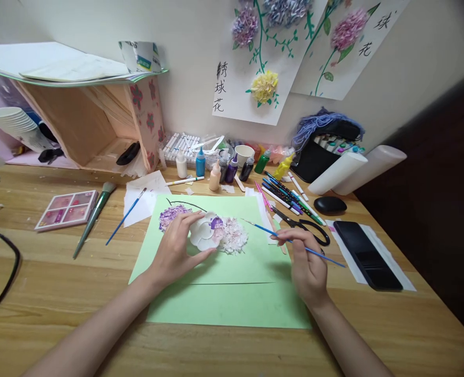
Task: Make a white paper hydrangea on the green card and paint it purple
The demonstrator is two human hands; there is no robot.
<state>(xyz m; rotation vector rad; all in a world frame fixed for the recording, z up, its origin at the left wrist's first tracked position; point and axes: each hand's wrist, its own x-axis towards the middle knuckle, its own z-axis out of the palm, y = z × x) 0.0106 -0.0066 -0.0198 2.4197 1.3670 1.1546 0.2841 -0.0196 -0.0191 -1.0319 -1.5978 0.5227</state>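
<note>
- Head view, left side: the left hand (177, 246) lies over the upper left part of the green paper (232, 293). Its fingers (190, 217) are curled over the top of a small white dish (204, 238), with the thumb along the near rim, so they grasp it. The dish seems to rest on the paper, though I cannot tell whether it is lifted a little.
- Head view, right side: the right hand (308, 264) is at 3 o'clock from the dish and well apart from it. Its fingers (284, 235) are pinched on a thin blue paintbrush (263, 229), held like a pen.
- Long axis: the paintbrush runs from its tail at 4 o'clock, out over the surface (59, 283), to its tip at 10 o'clock.
- Which way: the tip points at the dish but stops short of it, at the right edge of a white paper flower (235, 238). That flower lies between the tip and the dish and touches the dish's right side.
- A dab of purple paint (216, 223) sits on the right side of the dish, at 9 o'clock from the tip. Whether the tip touches the paper cannot be told.
- Nearness: the left hand is on the dish itself, and only the right hand's paintbrush reaches toward it.
- Around them: a purple paper flower (171, 214) lies at 11 o'clock, just beside the left fingers.
- Scissors (306, 225) lie at 12 o'clock, just beside the right hand, and a phone (367, 254) lies at 3 o'clock from it.
- Small bottles (216, 167) stand at 12 o'clock beyond the paper.
</note>
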